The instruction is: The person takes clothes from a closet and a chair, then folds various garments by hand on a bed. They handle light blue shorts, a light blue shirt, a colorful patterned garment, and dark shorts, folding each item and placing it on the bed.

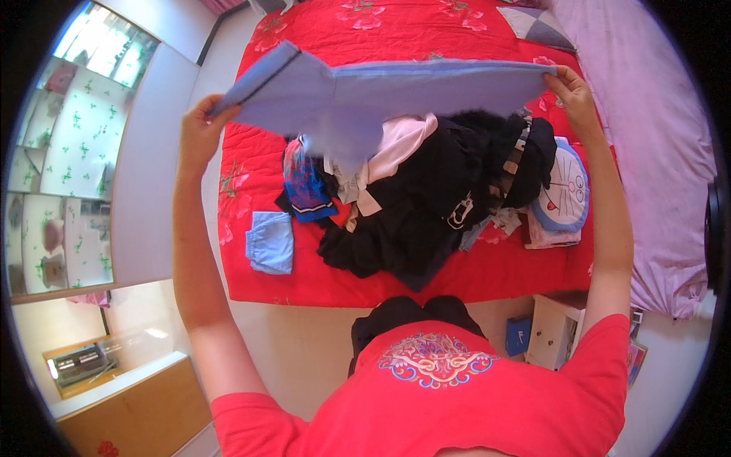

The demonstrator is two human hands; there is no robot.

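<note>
A light blue garment point(434, 85) is stretched out in the air above the bed, its lower middle part blurred. My left hand point(207, 128) pinches one end, where a dark stripe crosses the cloth. At the other end, my right hand point(571, 94) grips a corner between thumb and fingers. Below the garment lies a heap of mostly black clothes point(411, 228), with a pink garment point(402, 143) and a blue-and-red patterned one point(308, 183) among them. A folded light blue garment with a gathered waistband point(271, 243) rests left of the heap.
A red floral bedspread point(514, 271) covers the bed. Right of the heap, a cartoon-cat-faced item point(565, 188) tops a folded stack. A purple cover point(657, 143) lies further right. A white drawer cabinet point(551, 331) and a blue box point(518, 335) stand near the bed's lower right.
</note>
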